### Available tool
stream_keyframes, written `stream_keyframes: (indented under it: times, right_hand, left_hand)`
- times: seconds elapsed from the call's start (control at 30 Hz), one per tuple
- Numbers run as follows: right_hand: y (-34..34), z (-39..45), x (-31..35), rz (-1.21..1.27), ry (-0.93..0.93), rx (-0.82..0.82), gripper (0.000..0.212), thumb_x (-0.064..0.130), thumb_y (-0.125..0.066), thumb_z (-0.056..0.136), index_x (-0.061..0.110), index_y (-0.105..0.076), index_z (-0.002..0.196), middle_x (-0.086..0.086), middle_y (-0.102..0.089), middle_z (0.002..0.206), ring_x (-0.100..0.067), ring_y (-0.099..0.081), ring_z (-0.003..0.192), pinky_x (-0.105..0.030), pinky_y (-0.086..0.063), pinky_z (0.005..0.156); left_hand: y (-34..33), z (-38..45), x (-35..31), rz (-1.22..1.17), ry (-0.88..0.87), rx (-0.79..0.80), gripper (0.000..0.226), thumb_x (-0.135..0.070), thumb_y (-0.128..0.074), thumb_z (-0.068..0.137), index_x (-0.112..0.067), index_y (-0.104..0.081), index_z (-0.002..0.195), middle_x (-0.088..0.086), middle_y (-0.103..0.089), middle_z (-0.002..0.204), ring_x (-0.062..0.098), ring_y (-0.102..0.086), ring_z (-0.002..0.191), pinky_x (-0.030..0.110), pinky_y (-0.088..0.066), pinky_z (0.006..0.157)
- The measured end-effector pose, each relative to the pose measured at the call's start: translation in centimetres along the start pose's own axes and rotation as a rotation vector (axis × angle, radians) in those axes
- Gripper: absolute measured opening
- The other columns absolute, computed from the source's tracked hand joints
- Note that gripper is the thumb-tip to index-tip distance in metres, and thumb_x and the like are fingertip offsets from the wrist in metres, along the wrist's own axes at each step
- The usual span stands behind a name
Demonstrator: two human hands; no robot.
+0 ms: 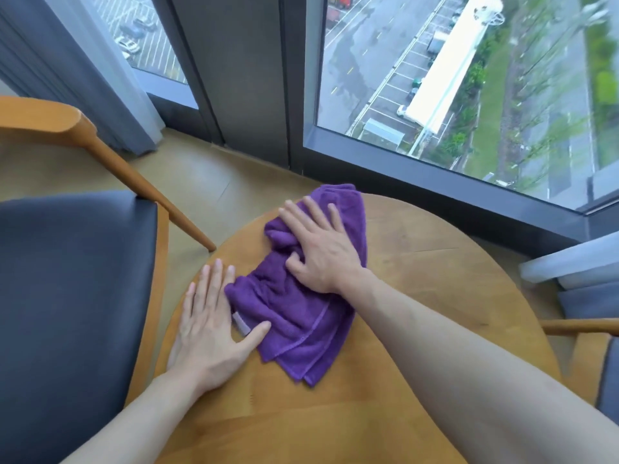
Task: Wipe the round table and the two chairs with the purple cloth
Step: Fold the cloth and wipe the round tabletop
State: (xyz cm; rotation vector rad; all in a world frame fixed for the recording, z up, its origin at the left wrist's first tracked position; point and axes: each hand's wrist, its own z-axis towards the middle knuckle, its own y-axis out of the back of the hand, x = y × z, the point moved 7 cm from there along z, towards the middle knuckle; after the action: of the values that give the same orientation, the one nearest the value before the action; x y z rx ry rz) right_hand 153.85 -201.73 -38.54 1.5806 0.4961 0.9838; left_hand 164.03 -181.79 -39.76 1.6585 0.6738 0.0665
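1. Hands first: the right hand [321, 249] lies flat on the purple cloth [294, 296], fingers spread and pressing it onto the round table [435, 262]. The left hand [207, 326] rests flat on the bare wood just beside the cloth, fingers straight, its thumb touching the cloth's near edge by a small pale label [242, 324].

2. Cloth position: it lies rumpled and partly folded across the left half of the tabletop, and its far end reaches the table's far rim, possibly hanging slightly over it.

3. Risk of slipping off: a further push away from the body could carry the far end over the rim, and the cloth might slide to the floor [201, 182], since only the palm's pressure holds it.

4. Risk of patchy wiping: the cloth is bunched under the right palm, so little of it meets the wood. Strokes made this way would likely leave unwiped streaks, and the right half of the table looks not yet covered by it.

5. Risk of fresh marks: the left palm bearing on bare wood may leave prints on a part that then needs another pass.

6. Risk of skipped steps: the left chair [77, 279] stands close beside the table, while the right chair [582, 329] shows only at the frame's edge; it could easily be forgotten.
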Motion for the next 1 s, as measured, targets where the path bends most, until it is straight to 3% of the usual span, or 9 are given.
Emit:
stream_keyframes:
  times: [0.13,0.27,0.33,0.47,0.57,0.63,0.8,0.87,1.0]
  right_hand:
    - [2.9,-2.1,-10.0,0.040,-0.450,-0.082,0.088,0.044,-0.042,0.078,0.034,-0.019,0.161,0.014,-0.007,0.171,-0.019,0.005,0.158,-0.055,0.008,0.125]
    - [2.5,-2.1,-10.2,0.081,-0.616,-0.092,0.089,0.039,-0.040,0.079,0.031,-0.013,0.163,0.009,0.000,0.172,-0.020,0.014,0.157,-0.054,0.018,0.123]
    - [1.9,-1.7,-8.3,0.106,-0.599,-0.090,0.090,0.038,-0.040,0.078,0.029,-0.011,0.163,0.010,0.001,0.172,-0.019,0.015,0.157,-0.052,0.021,0.121]
    - [0.6,-2.7,-2.4,0.063,-0.192,0.026,0.088,0.037,-0.042,0.077,0.029,-0.020,0.162,0.010,-0.008,0.172,-0.016,0.006,0.158,-0.054,0.010,0.125]
    - [1.1,-5.3,-2.5,0.102,-0.006,0.051,0.088,0.031,-0.048,0.074,0.030,-0.028,0.160,0.008,-0.010,0.172,-0.015,0.003,0.158,-0.052,0.001,0.127]
    - [2.5,-6.8,-5.7,0.124,-0.081,-0.052,0.087,0.029,-0.053,0.071,0.026,-0.038,0.156,-0.002,-0.010,0.172,-0.023,-0.002,0.159,-0.052,-0.005,0.127]
    - [3.7,-5.9,-10.1,0.141,-0.730,-0.250,0.082,0.038,-0.050,0.075,0.018,-0.039,0.153,-0.019,-0.016,0.167,-0.034,-0.009,0.155,-0.051,-0.001,0.127]
    - [3.0,-3.9,-7.4,0.149,-0.712,-0.221,0.085,0.036,-0.050,0.076,0.018,-0.033,0.157,-0.015,-0.014,0.170,-0.032,-0.007,0.157,-0.049,0.002,0.127]
    - [1.1,-3.4,-0.8,0.202,-0.290,-0.105,0.077,0.024,-0.050,0.080,0.022,-0.039,0.156,0.000,-0.020,0.170,-0.023,-0.012,0.158,-0.042,-0.001,0.128]
  left_hand:
    - [-0.1,0.4,-0.1,0.017,0.004,-0.005,0.109,-0.093,-0.018,0.080,-0.028,0.016,0.161,-0.009,0.025,0.168,0.009,0.024,0.154,0.035,0.013,0.126]
    - [0.1,0.6,-0.9,0.071,0.083,0.041,0.110,-0.088,-0.018,0.078,-0.026,0.016,0.161,-0.004,0.027,0.167,0.011,0.028,0.153,0.039,0.011,0.127]
    - [0.4,1.3,-2.0,0.119,0.155,0.105,0.109,-0.084,-0.026,0.077,-0.028,0.016,0.161,0.004,0.026,0.168,0.022,0.025,0.155,0.047,0.004,0.128]
    - [-0.8,2.2,-6.9,0.096,0.206,0.338,0.116,-0.068,-0.058,0.076,-0.037,0.018,0.158,0.000,0.033,0.165,0.039,0.023,0.153,0.072,-0.011,0.117]
    - [-1.9,1.2,-8.3,0.109,0.181,0.417,0.131,-0.072,-0.069,0.067,-0.049,0.029,0.151,-0.003,0.048,0.156,0.043,0.032,0.149,0.078,-0.011,0.113]
    - [-2.1,1.1,-8.2,0.130,0.167,0.431,0.141,-0.080,-0.074,0.060,-0.054,0.035,0.145,-0.002,0.053,0.153,0.044,0.035,0.147,0.079,-0.009,0.112]
    - [-2.3,1.6,-8.6,0.103,0.223,0.421,0.151,-0.074,-0.085,0.052,-0.054,0.031,0.147,-0.002,0.051,0.153,0.045,0.035,0.146,0.081,-0.007,0.112]
    - [-2.3,1.7,-8.6,0.091,0.236,0.415,0.150,-0.071,-0.088,0.050,-0.051,0.021,0.151,-0.003,0.050,0.155,0.044,0.034,0.147,0.081,-0.007,0.111]
    - [-1.9,1.3,-8.2,0.058,0.235,0.387,0.138,-0.066,-0.088,0.055,-0.044,0.001,0.157,-0.006,0.042,0.160,0.040,0.031,0.150,0.080,-0.007,0.112]
